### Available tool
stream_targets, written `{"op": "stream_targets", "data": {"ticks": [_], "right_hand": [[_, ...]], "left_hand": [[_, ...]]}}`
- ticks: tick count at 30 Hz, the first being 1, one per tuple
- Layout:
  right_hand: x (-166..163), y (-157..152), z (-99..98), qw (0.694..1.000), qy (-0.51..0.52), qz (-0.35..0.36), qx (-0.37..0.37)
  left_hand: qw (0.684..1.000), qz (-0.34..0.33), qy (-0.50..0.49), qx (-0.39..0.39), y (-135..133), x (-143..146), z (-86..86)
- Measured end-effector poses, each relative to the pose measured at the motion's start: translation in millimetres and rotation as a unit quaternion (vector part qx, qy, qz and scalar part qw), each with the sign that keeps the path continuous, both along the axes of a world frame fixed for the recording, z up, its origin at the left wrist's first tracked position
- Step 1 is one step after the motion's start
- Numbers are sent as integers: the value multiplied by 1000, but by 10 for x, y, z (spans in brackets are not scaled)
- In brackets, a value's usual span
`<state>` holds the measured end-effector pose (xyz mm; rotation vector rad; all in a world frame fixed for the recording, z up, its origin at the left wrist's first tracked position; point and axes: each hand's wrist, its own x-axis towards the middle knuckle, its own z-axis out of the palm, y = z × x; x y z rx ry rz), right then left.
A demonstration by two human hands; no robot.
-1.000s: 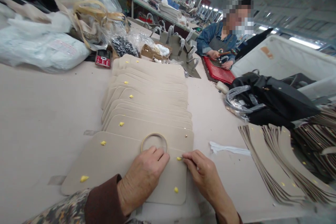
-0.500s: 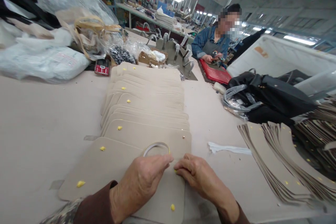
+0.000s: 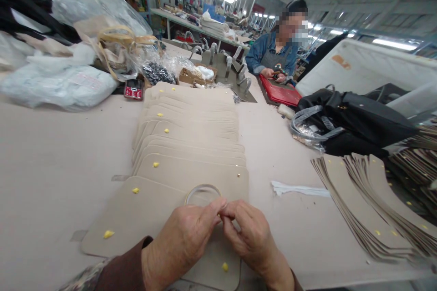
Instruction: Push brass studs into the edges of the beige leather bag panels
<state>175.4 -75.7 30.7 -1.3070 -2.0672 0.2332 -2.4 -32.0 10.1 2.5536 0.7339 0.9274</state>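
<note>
Drawn leftward since a second ago: the right hand (image 3: pixel 251 232), then at a yellow tab by the right edge of the foremost panel, now meeting the left hand (image 3: pixel 186 236) at the fingertips. At the right, a pinch of thumb and forefinger, tips pressed together, any contents hidden. At the left, fingers bunched over the near side of a thin yellow-edged ring (image 3: pixel 204 186); impossible to tell whether gripped.

Beneath both hands, flat on the table (image 3: pixel 51 159), the foremost beige panel (image 3: pixel 146 218), round-cornered and reaching farther left than the ones behind. On it, in plain sight, an upper left yellow tab (image 3: pixel 135 190), a lower left yellow tab (image 3: pixel 108 234) and a lower right yellow tab (image 3: pixel 225 267). Directly behind, a long overlapping row of matching panels (image 3: pixel 191 122), with further yellow tabs at left and a small shiny stud (image 3: pixel 238 175) at right.

Off to the right, a white strip (image 3: pixel 300 189) near a fanned pile of beige pieces (image 3: pixel 368 218); behind the pile, a black bag (image 3: pixel 365 113). Near the row's far left corner, a red keypad phone (image 3: pixel 133 89). Across the table, a co-worker in denim sleeves (image 3: pixel 254 57), hands over a red pad (image 3: pixel 280 93).
</note>
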Motion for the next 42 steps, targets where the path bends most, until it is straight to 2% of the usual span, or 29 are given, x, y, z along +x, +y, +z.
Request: {"op": "stream_targets", "data": {"ticks": [3,5,8,10,12,15,19,23,26,30,36,40,42], "right_hand": [[-28,-37,-66,998,-7,-38,41],[-54,-73,-95,997,16,-67,45],[-99,-123,-103,983,111,-140,-38],[-116,-137,-93,949,206,-190,-142],[-91,-128,-90,901,299,-219,-228],[67,-82,-119,845,379,-256,-277],[384,-35,-178,817,392,-269,-327],[524,-30,-218,821,364,-253,-361],[509,-25,-257,827,333,-253,-376],[472,1,-270,846,263,-254,-388],[395,75,-133,913,78,-232,-325],[380,99,-141,930,11,-214,-298],[408,79,-178,932,3,-228,-280]], "left_hand": [[999,-8,9,-46,-18,14,27],[999,-6,10,-51,-17,33,49],[1000,-3,10,-18,1,84,83],[1000,-9,13,-2,10,127,100],[1000,-19,1,11,5,167,111],[999,-34,-22,27,-16,201,112],[999,-10,44,27,26,203,51],[986,0,167,11,105,207,-39],[980,-21,199,3,112,219,-59],[980,-33,194,8,94,222,-58],[985,-33,170,-9,76,201,-92],[985,-34,167,-18,77,196,-120],[984,-32,171,-23,85,196,-126]]}}
